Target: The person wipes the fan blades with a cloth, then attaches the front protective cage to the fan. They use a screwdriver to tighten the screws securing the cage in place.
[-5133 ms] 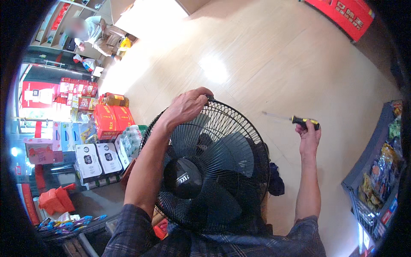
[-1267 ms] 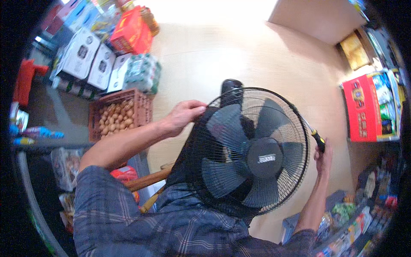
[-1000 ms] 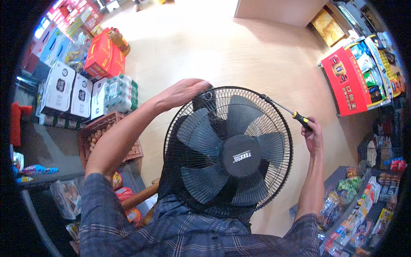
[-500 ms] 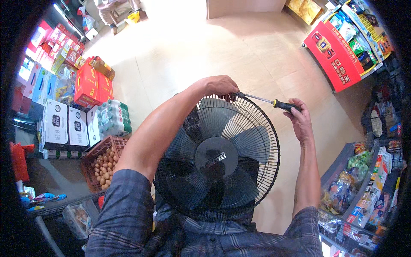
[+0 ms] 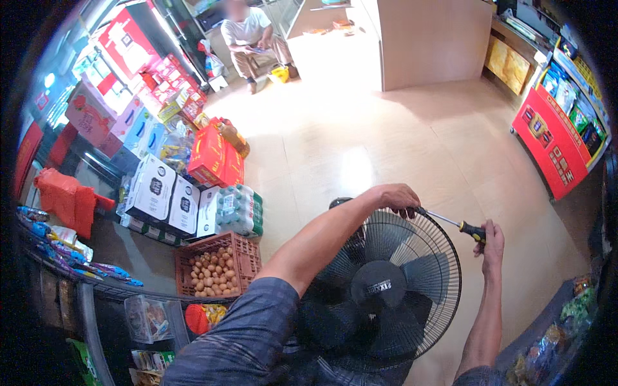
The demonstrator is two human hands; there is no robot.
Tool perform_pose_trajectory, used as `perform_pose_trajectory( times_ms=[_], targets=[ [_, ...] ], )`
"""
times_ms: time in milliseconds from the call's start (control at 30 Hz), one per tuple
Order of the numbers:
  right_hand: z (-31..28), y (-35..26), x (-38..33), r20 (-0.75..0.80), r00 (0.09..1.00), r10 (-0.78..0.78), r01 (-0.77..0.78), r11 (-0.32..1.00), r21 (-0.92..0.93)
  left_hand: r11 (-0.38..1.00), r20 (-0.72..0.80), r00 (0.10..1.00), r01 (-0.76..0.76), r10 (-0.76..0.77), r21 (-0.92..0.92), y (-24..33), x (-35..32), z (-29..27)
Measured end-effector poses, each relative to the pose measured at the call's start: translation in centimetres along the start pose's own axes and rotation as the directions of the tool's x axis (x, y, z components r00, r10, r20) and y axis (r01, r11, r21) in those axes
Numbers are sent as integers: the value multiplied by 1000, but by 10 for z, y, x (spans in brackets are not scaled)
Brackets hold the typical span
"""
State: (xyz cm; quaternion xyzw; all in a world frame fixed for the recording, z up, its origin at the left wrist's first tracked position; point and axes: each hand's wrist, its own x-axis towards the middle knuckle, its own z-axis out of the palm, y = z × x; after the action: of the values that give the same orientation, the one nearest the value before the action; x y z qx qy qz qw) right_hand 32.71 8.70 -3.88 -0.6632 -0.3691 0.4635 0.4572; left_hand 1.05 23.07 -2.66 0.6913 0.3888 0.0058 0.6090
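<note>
Left hand (image 5: 394,196) grip closed over top rim of fan guard (image 5: 444,257), steadying it. Right hand (image 5: 492,237) grip closed on screwdriver (image 5: 458,225) handle, shaft angled toward rim just beside left fingers; tip hidden. Fan (image 5: 380,289) held close before body, above floor (image 5: 360,141), face toward camera.

Guard: thin black wire ribs, round. Blades: dark smooth plastic, round hub. Handle: black-yellow, shaft bare metal. Nearby: brown lattice crate of eggs (image 5: 219,267).
</note>
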Motion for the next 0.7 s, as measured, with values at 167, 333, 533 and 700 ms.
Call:
perform_pose_trajectory(
  times_ms=[167,333,533,700],
  targets=[
    [8,7,-5,-66,956,-286,292,908,301,998,41,998,-41,43,-57,4,0,1],
    [-5,7,9,23,1000,-5,2,986,166,999,27,999,-37,38,-22,1,1,1],
    [14,-3,4,-122,976,-182,215,905,367,999,35,999,-27,27,-19,8,-3,2],
    [4,-5,16,-13,1000,16,-15,997,74,1000,34,999,-26,26,-3,2,0,-1]
  ],
)
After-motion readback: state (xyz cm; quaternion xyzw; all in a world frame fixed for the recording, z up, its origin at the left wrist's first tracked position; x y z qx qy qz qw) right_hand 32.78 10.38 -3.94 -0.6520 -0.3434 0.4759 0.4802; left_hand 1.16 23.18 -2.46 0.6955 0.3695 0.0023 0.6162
